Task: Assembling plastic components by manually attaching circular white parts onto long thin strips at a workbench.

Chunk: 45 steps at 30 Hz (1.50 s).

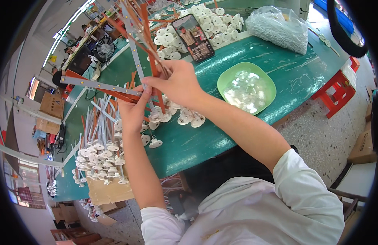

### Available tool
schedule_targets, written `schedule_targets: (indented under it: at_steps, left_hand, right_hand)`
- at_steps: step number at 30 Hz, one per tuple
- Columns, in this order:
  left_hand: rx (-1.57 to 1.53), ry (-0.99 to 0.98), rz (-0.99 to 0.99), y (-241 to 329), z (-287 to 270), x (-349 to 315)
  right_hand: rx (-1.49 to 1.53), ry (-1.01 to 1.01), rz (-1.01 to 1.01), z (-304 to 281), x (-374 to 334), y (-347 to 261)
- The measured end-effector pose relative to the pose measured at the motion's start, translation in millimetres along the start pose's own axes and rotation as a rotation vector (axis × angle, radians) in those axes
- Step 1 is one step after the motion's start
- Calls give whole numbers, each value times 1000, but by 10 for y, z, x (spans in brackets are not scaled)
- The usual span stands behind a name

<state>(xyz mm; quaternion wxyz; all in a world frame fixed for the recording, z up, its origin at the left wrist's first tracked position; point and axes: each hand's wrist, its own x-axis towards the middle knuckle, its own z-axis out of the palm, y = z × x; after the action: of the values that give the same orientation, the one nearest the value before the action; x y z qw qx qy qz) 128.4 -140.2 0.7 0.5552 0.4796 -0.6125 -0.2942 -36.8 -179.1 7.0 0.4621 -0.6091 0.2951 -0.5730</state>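
My left hand (pixel 132 113) is closed on a bunch of LED strips (pixel 100 85), grey-white with small yellow chips and orange backing, which stick out to the left. Closed on a second bunch of LED strips (pixel 134 51) that fans upward is my right hand (pixel 181 83). The thumbs of both hands meet at one strip between them. White round discs (pixel 155 142) hang beneath my hands, and more discs (pixel 192 117) show under my right wrist. Which disc belongs to which bunch I cannot tell.
A green bowl (pixel 272 97) of small clear pieces stands on the green table (pixel 176 153). Beyond are a phone (pixel 193 38), piled white discs (pixel 223 24) and a clear plastic bag (pixel 278 29). More disc-ended strips (pixel 100 157) lie over cardboard at left. A red stool (pixel 338 92) stands right.
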Motion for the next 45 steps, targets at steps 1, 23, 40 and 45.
schedule_targets:
  at_steps: [1,23,40,45]
  left_hand:
    - [-33,26,-3,4,17,2]
    - [23,45,5,-5,-67,69]
    - [943,-122,-540,-182,-748,651]
    - [1511,-71,-499,-375,-680,484]
  right_hand:
    - [27,2,44,-7,-1,-10]
    - [-9,10,2,31,-28,-21]
    - [-14,-238,29,-28,12,-35]
    - [47,-206,68,-75,-6,-83]
